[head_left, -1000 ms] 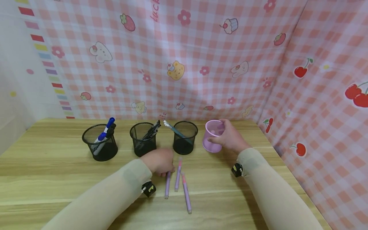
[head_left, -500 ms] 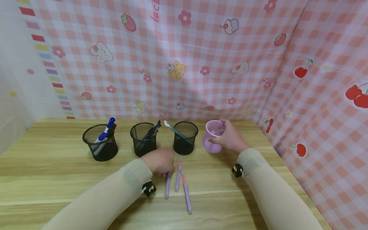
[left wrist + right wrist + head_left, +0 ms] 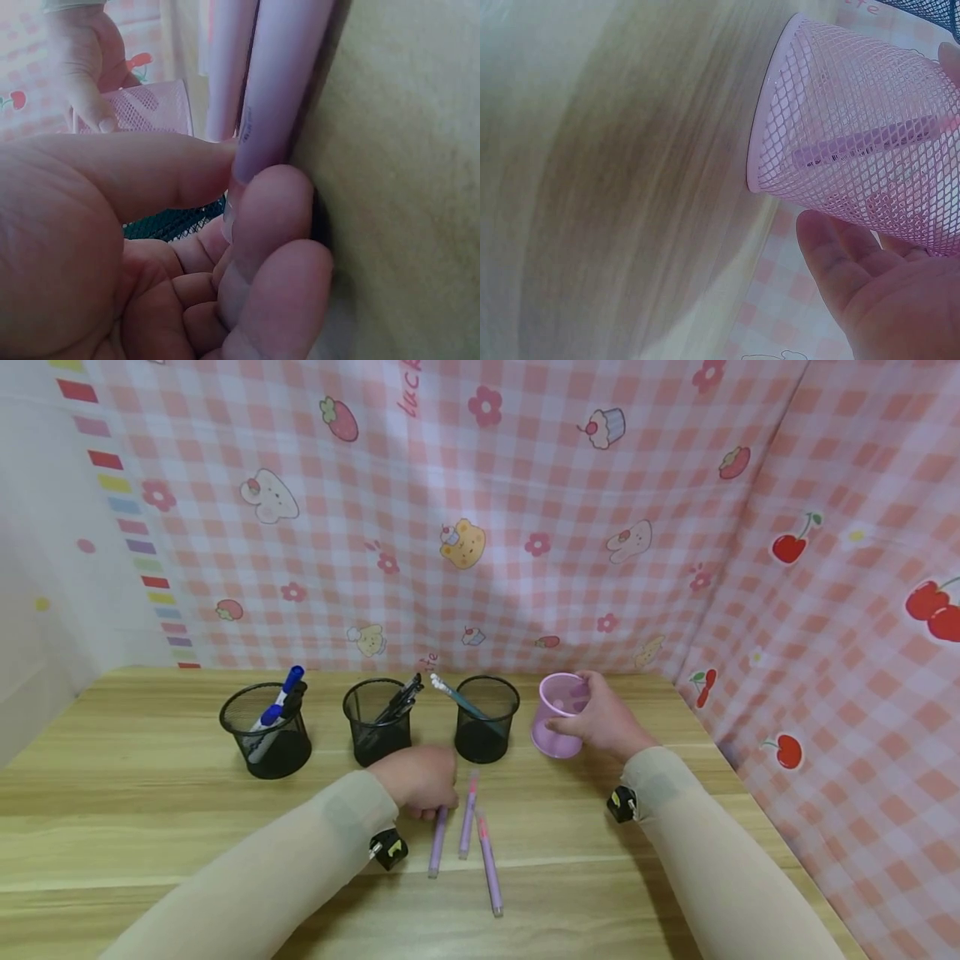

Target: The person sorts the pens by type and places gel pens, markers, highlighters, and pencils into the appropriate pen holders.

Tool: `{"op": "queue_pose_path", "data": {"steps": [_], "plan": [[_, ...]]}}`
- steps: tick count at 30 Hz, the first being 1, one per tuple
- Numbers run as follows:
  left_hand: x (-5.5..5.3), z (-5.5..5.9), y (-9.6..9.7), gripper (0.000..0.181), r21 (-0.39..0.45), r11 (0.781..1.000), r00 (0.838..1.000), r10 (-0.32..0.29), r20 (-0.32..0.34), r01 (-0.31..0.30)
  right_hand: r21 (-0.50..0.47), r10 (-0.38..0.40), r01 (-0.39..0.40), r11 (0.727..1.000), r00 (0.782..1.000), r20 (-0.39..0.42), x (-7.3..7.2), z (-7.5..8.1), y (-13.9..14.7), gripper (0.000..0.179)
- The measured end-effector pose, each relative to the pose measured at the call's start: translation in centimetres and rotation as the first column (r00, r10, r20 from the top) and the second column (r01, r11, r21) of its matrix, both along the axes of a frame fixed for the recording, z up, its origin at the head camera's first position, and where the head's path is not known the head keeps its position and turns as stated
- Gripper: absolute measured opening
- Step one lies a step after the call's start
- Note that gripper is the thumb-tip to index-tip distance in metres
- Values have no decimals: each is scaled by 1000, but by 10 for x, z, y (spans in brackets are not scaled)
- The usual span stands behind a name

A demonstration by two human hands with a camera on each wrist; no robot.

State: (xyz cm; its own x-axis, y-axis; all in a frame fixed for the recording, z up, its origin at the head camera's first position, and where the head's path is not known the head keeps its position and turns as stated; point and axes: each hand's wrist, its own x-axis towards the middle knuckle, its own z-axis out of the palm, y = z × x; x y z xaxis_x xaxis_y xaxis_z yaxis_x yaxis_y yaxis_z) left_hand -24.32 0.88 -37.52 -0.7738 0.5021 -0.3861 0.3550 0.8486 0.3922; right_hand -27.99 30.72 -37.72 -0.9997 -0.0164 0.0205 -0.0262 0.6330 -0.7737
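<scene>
My left hand (image 3: 420,779) is low over the table, thumb and fingers pinching the far end of a purple pen (image 3: 437,850). In the left wrist view this pen (image 3: 289,67) lies along the wood, its clear tip between thumb and fingertips. Two more purple pens with pink ends, a middle one (image 3: 467,827) and a right one (image 3: 489,868), lie just to its right. My right hand (image 3: 609,722) grips a pink mesh pen cup (image 3: 547,737) standing upright, thumb at the front and fingers around the far side. Through the mesh in the right wrist view shows another purple pen (image 3: 866,142).
Along the back stand black mesh cups: a left one (image 3: 281,756) with blue-capped and black markers, a middle one (image 3: 378,743) with black pens, and a right one (image 3: 480,743) with pencils. A checked cloth (image 3: 510,593) hangs behind the wooden table (image 3: 150,827) and at its right.
The head view has shifted very slightly. Both hands keep their hold, and the pens and cups stay in place.
</scene>
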Motion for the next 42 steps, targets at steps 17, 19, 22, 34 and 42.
{"op": "queue_pose_path", "data": {"steps": [17,19,22,34,42], "plan": [[-1,1,-10,4,150,985,996,78,37,-83,6,5,-5,1000,1000,-5,-4,-4,2,108],[-1,4,-11,5,178,979,994,93,49,-100,7,5,-5,1000,1000,-4,-4,-5,2,109],[-1,8,-13,5,215,970,993,107,38,-113,9,4,-4,1000,1000,-5,-4,-5,2,108],[5,25,-15,24,308,948,990,109,-89,-77,16,-4,4,1000,1000,-1,-4,-3,1,105],[9,35,-11,24,463,885,982,132,-134,-55,11,-2,2,1000,1000,-11,-4,-3,1,105]]}}
